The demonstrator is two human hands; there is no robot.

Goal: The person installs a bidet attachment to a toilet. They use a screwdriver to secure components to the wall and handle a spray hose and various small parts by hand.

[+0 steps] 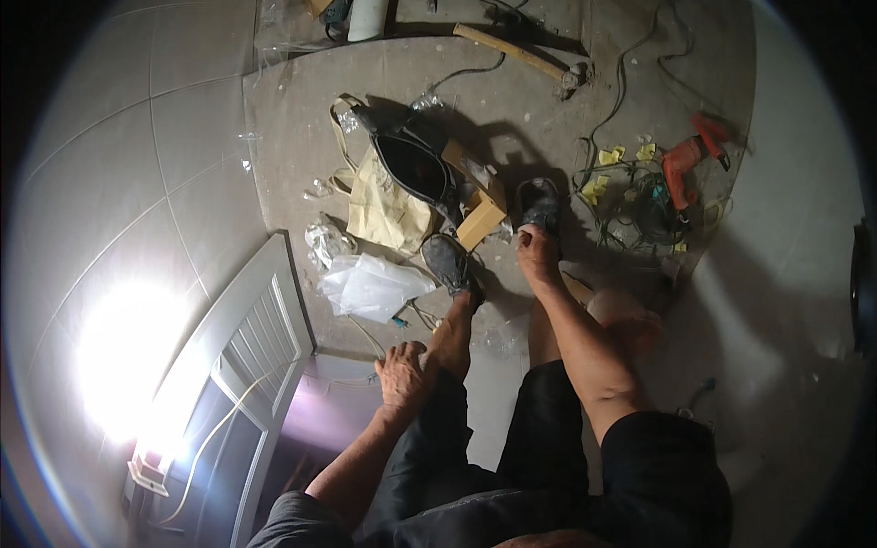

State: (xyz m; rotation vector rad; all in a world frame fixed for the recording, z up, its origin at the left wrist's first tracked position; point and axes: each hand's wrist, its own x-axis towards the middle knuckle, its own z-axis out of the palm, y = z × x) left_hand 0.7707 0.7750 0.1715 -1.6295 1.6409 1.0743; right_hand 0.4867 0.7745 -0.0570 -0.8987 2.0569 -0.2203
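My right hand (pixel 537 254) is held out over my right leg, close to the dark shoe (pixel 539 203) on that foot. Its fingers are curled together; whatever they may hold is too small to make out. Beside my left shin, my left hand (pixel 402 374) hangs with fingers apart and nothing in it. A small cardboard box (pixel 481 222) lies on the floor between my feet. Just beyond my left shoe (pixel 446 260) are an open black bag (pixel 413 169) and a cream cloth bag (pixel 388 212). White plastic sheeting (pixel 375 288) lies left of that shoe.
To the right, a red power drill (pixel 678 173) lies among cables and yellow scraps (pixel 596 190). A wooden-handled hammer (pixel 512 49) is on the floor ahead. A white panelled door (pixel 283 306) stands at left, with a bright lamp (pixel 151 468) and its cord.
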